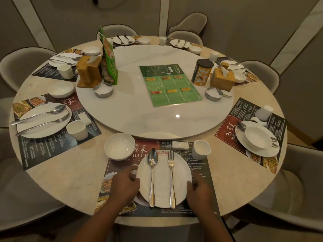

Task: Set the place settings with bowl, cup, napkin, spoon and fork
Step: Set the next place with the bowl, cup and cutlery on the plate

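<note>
White round ceramic plate [161,186], bearing steel spoon [152,173] and steel fork [171,175], gripped at opposite rims by left hand [125,182] and right hand [199,189], presumably for squaring.

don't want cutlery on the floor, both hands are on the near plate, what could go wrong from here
The spoon and fork lie loose on the plate, which the left hand and right hand hold at its rim: a tilt or jerk could slide them off. Pushed forward, the plate might knock the bowl or cup just beyond it.
</note>
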Demonstrator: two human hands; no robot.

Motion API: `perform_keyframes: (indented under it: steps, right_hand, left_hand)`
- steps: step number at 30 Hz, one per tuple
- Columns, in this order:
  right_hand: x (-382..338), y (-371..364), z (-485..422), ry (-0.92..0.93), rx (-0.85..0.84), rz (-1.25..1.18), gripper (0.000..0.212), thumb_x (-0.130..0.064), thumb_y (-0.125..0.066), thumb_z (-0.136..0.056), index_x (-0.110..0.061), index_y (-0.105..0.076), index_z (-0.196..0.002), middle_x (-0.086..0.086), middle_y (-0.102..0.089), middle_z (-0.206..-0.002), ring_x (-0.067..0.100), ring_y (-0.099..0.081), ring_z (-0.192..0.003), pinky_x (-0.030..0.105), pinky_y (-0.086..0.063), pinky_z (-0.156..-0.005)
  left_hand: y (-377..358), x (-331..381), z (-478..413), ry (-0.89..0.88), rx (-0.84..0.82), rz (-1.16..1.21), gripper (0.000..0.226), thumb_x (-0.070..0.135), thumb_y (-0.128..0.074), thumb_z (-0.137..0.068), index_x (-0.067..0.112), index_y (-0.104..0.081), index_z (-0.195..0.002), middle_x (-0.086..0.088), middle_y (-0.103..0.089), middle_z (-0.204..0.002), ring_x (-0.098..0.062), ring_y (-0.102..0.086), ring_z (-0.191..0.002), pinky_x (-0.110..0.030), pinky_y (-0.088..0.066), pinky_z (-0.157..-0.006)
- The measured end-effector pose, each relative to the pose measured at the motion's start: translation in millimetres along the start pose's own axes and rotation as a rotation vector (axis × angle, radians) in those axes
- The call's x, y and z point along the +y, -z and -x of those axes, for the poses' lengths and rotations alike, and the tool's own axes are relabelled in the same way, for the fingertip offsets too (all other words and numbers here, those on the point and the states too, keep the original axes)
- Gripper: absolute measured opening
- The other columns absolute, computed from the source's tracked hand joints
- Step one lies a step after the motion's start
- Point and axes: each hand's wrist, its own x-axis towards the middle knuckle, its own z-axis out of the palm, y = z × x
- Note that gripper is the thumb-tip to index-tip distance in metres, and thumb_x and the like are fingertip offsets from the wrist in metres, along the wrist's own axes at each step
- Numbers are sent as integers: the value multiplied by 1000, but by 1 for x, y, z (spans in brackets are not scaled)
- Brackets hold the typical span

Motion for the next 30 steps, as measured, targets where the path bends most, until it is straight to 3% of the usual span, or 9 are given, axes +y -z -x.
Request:
perform_keyframes:
  steps: [4, 8, 15, 19, 23, 30]
  right_hand:
    - [4, -1, -1, 20, -9, -10, 31, -20, -61, -95, -23, -61, -126, -11, -59, -85, -1, -49, -72, 12, -32, -58]
    - [9, -2, -3, 15, -17, -12, 33, -23, -62, -95, -25, -60, -127, -16, -58, -81, -2, -52, -73, 13, -32, -56]
    - [14, -3, -3, 15, -27, -46, 38, -27, -63, -94, -29, -57, -132, -19, -58, -83, -1, -54, -74, 12, -34, -56]
    - [16, -4, -3, 13, -20, -87, 38, -26, -63, -94, -30, -58, -131, -18, -59, -83, -1, -56, -74, 13, -34, -55]
    - [16, -4, -1, 4, -24, -149, 37, -25, -62, -95, -30, -57, -130, -15, -61, -87, 1, -58, -79, 15, -38, -58]
    - [15, 1, 0, -3, -43, -126, 32, -29, -62, -95, -34, -55, -126, -20, -58, -88, -5, -54, -77, 11, -33, -55]
  left_hand:
    - [-1, -1, 0, 0, 3, 4, 33, 11, -68, -83, 25, -67, -113, 17, -61, -69, -3, -60, -67, -12, -38, -57]
    - [-5, -4, 1, 3, 27, 12, 34, 12, -67, -82, 26, -66, -112, 11, -64, -67, -4, -60, -66, -14, -38, -56]
    - [-8, -6, 0, 24, 27, -18, 38, 12, -66, -84, 26, -64, -120, 18, -60, -70, 1, -57, -67, -13, -37, -57]
    - [-15, -3, 8, -16, 84, -99, 25, 25, -71, -84, 25, -66, -108, 7, -62, -97, -7, -59, -79, -19, -46, -66]
    - [-31, 10, 17, 38, 60, -109, 20, 42, -73, -80, 26, -65, -89, 3, -49, -118, -15, -55, -102, -29, -53, -82]
    - [-42, 13, 16, 67, 55, -137, 27, 44, -74, -80, 21, -73, -92, 0, -44, -127, -8, -46, -89, -21, -43, -78]
